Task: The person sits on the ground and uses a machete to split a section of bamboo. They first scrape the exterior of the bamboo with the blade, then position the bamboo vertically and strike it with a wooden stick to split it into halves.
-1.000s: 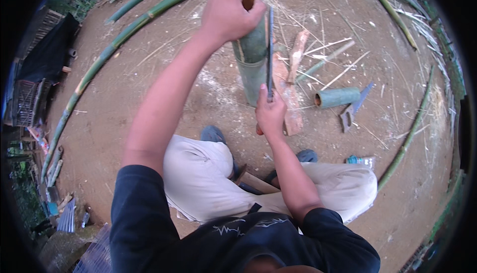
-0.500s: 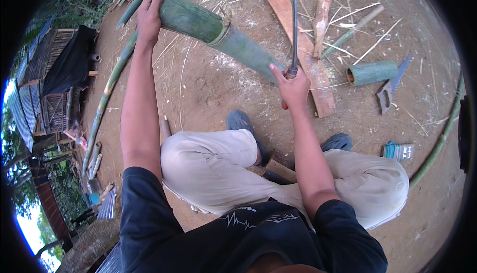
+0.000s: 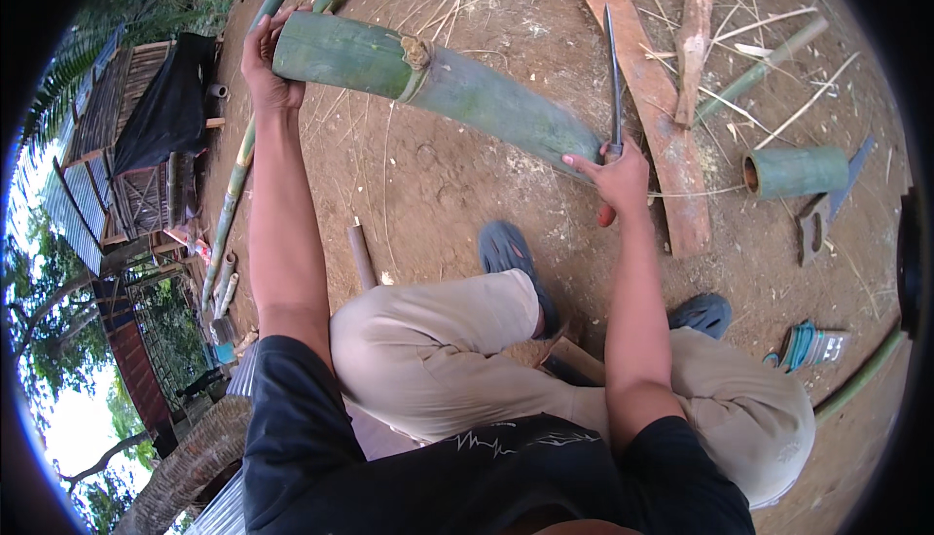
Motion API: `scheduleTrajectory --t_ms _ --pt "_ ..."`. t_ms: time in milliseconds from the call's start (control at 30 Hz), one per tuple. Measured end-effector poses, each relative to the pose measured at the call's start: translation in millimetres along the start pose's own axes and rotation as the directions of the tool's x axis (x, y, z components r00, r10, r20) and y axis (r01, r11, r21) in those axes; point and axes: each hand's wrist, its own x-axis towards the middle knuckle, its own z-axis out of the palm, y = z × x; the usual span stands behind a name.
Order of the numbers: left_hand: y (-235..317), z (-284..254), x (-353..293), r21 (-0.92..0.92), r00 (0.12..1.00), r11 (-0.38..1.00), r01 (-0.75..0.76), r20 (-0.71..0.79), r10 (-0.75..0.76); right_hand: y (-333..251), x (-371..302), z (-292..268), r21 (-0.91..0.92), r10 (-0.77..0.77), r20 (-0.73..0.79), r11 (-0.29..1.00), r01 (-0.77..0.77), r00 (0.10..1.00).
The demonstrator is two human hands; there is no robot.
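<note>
The bamboo tube [image 3: 486,102] has swung from upright to slantwise above the ground [image 3: 428,185]; my feed shows the right hand [image 3: 623,175] closed round the knife [image 3: 614,73], thumb at the tube's end, the left hand's [image 3: 265,63] fingers gripping the other. I'd judge it cut to length, visible wall unsplit; farther, a short piece [image 3: 800,171] lies by the saw [image 3: 822,210]

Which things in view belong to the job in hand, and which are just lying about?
In use, judging by the hands:
green bamboo section, one end held by the left hand
long-bladed knife, gripped in the right hand

Lying about, apparently not in use:
hand saw
short bamboo piece
flat board
wooden chunk
</note>
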Motion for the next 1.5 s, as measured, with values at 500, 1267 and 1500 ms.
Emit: scheduleTrajectory --t_ms 500,1267,1500 --pt "-148 37 89 0.046 0.924 0.975 0.216 -0.331 -0.189 -9 -46 53 0.018 0.213 -0.138 0.977 -0.213 0.967" --pt "-258 126 -264 0.294 0.730 0.679 0.673 -0.117 -0.673 -5 -14 60 0.048 0.258 0.119 0.963 -0.266 0.959" --pt "-170 95 -276 0.385 0.908 0.870 0.307 -0.394 -0.146 -107 -79 83 0.686 0.300 0.376 0.546 -0.481 0.877"
